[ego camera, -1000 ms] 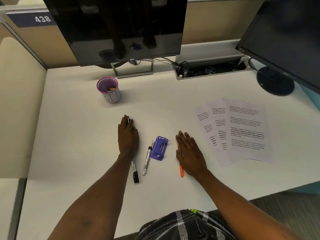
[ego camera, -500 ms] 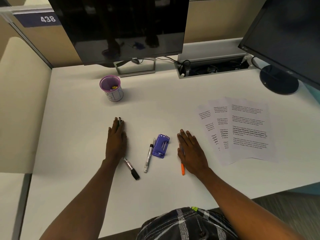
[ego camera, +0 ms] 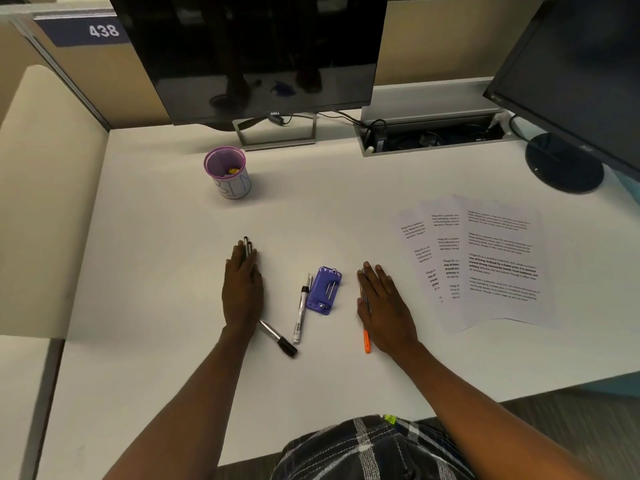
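Note:
My left hand point(ego camera: 242, 289) lies flat on the white desk point(ego camera: 156, 306), fingers straight, pressing on dark pens; two tips show past its fingertips point(ego camera: 247, 243) and a silver pen with a black cap point(ego camera: 277, 337) sticks out below the palm. My right hand point(ego camera: 384, 306) also lies flat, covering an orange pen point(ego camera: 366, 341) whose lower end shows. Between the hands lie a white marker point(ego camera: 300, 311) and a purple stapler point(ego camera: 325, 289).
A purple pen cup point(ego camera: 229, 173) stands behind my left hand. Three printed sheets point(ego camera: 485, 261) fan out on the right. Two monitors, a central monitor point(ego camera: 256, 53) and a right monitor point(ego camera: 581, 74), and a cable tray point(ego camera: 429, 136) line the back. A partition point(ego camera: 41, 202) borders the left.
My left hand slid left with the pens under it, and the silver pen's capped end swung out to the right. The right hand stayed put.

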Available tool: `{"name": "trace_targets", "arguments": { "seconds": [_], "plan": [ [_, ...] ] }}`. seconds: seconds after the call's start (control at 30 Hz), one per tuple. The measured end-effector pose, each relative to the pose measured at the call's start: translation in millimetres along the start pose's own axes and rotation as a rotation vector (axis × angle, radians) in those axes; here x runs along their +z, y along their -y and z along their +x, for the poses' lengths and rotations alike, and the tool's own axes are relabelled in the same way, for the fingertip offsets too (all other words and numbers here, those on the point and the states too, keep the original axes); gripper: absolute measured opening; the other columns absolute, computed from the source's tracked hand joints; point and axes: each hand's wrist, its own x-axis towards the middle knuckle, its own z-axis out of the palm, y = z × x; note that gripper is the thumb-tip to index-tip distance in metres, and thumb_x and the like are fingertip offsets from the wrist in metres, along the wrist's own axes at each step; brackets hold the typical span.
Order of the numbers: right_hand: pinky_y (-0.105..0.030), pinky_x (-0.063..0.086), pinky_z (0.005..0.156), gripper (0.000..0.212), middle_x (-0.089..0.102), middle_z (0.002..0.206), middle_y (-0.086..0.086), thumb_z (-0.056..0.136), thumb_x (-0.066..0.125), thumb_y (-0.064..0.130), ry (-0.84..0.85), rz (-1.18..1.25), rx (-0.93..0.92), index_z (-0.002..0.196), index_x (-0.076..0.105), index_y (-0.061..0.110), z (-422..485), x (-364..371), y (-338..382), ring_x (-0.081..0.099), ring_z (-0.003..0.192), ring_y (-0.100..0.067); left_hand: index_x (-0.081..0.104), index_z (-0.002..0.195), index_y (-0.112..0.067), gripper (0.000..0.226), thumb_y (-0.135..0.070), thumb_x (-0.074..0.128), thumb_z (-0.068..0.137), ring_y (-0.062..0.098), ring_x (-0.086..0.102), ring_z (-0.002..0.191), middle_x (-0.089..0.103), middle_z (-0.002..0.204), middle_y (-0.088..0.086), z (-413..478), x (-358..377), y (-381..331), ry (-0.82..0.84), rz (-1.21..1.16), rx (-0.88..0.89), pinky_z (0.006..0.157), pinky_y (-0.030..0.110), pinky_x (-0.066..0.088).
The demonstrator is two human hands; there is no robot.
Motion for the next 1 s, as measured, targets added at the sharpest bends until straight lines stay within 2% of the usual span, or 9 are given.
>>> {"name": "trace_targets", "arguments": {
  "seconds": [0.13, 0.27, 0.37, 0.5, 0.7, 1.0],
  "plan": [
    [-0.04, 0.023, 0.126, 0.057, 0.018, 0.17, -0.001, 0.106, 0.039, 0.028, -0.005, -0.032, -0.017, 0.16, 0.027, 0.014, -11, 5, 2, 0.013, 0.158, -0.02, 0.054, 0.149, -0.005, 0.046, -0.018, 0.053, 0.105, 0.022, 0.024, 0.161, 0.033, 0.17, 0.007, -12, 8, -5, 0.086, 0.049, 0.089, 0.133, 0.041, 0.013],
    [-0.041, 0.021, 0.127, 0.059, 0.014, 0.17, 0.0, 0.106, 0.038, 0.03, 0.012, -0.029, -0.011, 0.161, 0.023, 0.015, -19, 8, 6, 0.01, 0.158, -0.019, 0.032, 0.162, -0.011, 0.078, -0.054, 0.056, 0.101, 0.017, 0.004, 0.164, 0.013, 0.176, 0.0, -26, 19, -13, 0.156, 0.186, 0.147, 0.133, 0.042, 0.004],
    [-0.041, 0.02, 0.127, 0.06, 0.013, 0.171, -0.001, 0.106, 0.038, 0.031, 0.012, -0.046, -0.013, 0.161, 0.021, 0.016, -26, 10, 10, 0.009, 0.158, -0.019, 0.02, 0.166, -0.013, 0.096, -0.068, 0.054, 0.095, 0.015, -0.006, 0.164, 0.001, 0.177, -0.001, -37, 26, -14, 0.199, 0.27, 0.192, 0.133, 0.044, -0.002],
    [-0.043, 0.023, 0.126, 0.06, 0.017, 0.17, -0.002, 0.105, 0.04, 0.029, -0.003, -0.048, -0.016, 0.161, 0.024, 0.014, -35, 10, 13, 0.013, 0.158, -0.021, 0.021, 0.166, -0.012, 0.093, -0.064, 0.055, 0.096, 0.014, -0.007, 0.163, 0.001, 0.177, -0.001, -44, 28, -14, 0.193, 0.265, 0.219, 0.133, 0.044, -0.001],
    [-0.041, 0.021, 0.127, 0.059, 0.016, 0.17, -0.002, 0.106, 0.036, 0.031, -0.008, -0.055, -0.024, 0.161, 0.023, 0.013, -55, 14, 21, 0.01, 0.158, -0.02, 0.032, 0.162, -0.006, 0.068, -0.033, 0.054, 0.103, 0.02, 0.006, 0.164, 0.012, 0.176, 0.005, -45, 25, -13, 0.17, 0.218, 0.234, 0.133, 0.049, 0.011],
    [-0.036, 0.02, 0.128, 0.058, 0.023, 0.168, -0.003, 0.106, 0.04, 0.035, 0.027, -0.091, -0.219, 0.158, 0.031, 0.011, -95, 32, 62, 0.012, 0.158, -0.019, 0.025, 0.164, -0.006, 0.064, -0.022, 0.05, 0.107, 0.017, 0.005, 0.163, 0.015, 0.175, 0.006, -44, 11, 0, 0.154, 0.151, 0.157, 0.134, 0.039, 0.009]
  ]
}}
